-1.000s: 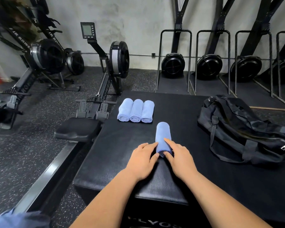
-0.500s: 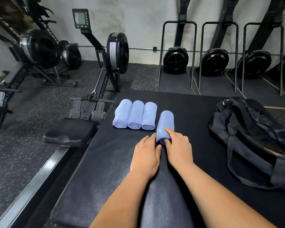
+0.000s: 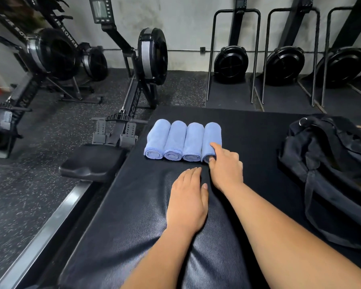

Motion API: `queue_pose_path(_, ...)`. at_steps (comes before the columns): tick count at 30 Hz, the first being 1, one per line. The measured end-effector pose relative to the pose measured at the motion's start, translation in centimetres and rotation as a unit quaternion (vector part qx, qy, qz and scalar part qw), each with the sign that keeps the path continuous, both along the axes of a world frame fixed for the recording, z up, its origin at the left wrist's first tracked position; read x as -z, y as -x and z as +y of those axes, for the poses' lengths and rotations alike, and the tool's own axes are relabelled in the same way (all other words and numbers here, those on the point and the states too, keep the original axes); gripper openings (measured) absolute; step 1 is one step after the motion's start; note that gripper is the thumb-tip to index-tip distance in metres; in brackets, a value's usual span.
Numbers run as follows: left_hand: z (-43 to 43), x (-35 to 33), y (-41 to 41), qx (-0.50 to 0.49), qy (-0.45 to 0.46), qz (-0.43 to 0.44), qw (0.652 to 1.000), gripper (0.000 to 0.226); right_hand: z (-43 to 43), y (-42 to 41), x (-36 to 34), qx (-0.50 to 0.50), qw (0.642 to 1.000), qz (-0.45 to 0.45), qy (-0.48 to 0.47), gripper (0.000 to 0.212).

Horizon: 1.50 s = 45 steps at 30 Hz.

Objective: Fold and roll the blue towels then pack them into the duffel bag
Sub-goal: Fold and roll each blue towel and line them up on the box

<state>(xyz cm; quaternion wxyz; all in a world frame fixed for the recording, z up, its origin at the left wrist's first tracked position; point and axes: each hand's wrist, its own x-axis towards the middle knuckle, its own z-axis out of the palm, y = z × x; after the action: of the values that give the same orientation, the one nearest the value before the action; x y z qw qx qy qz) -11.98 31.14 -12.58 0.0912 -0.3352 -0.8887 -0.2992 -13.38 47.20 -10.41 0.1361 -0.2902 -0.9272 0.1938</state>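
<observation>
Four rolled blue cloth towels (image 3: 175, 140) lie in a touching row near the far left corner of the black padded vinyl surface (image 3: 248, 142). Right hand (image 3: 226, 170) pinches the rightmost roll (image 3: 212, 134) at its near end: index finger on top, thumb against the end face. Left hand (image 3: 189, 197) lies flat on the surface, fingers straight, just short of the row. Black fabric duffel bag (image 3: 331, 163) sits at the right edge, well apart.

A gym: rowing machines (image 3: 146, 65) on speckled rubber flooring (image 3: 29, 184), padded black platform (image 3: 248, 126).

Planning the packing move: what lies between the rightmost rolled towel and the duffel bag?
In the head view only bare black pad separates the rightmost rolled towel from the duffel bag. The right hand pinches that towel's near end.
</observation>
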Motion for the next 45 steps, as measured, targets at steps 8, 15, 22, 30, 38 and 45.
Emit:
queue_pose_path(8, -0.7, -0.6, -0.2, 0.001, -0.032, -0.077, 0.997, 0.063, -0.5, -3.3, -0.9, -0.064, 0.996, -0.047, 0.031, 0.062)
queue_pose_path(15, -3.0, -2.8, -0.4, -0.035, -0.02, -0.116, 0.992, 0.069, -2.9, -6.9, -5.0, -0.099, 0.99, -0.1, 0.011, 0.06)
queue_pose_path(22, -10.0, -5.9, -2.3, -0.057, 0.016, -0.099, 0.993, 0.07, -8.2, -9.3, -8.1, -0.133, 0.987, -0.086, 0.003, 0.065)
queue_pose_path(30, -22.6, -6.4, -6.2, -0.131, 0.041, -0.076, 0.988, 0.071, -18.5, -12.0, -9.9, -0.218, 0.974, -0.07, 0.0, 0.064)
queue_pose_path(38, -34.3, -4.8, -10.5, -0.217, 0.063, -0.083, 0.971, 0.07, -30.0, -12.8, -9.3, -0.321, 0.943, -0.088, -0.009, 0.063)
queue_pose_path(45, -42.3, -1.5, -13.8, -0.292, 0.053, -0.128, 0.946, 0.068, -38.9, -12.9, -7.1, -0.401, 0.909, -0.111, -0.028, 0.063)
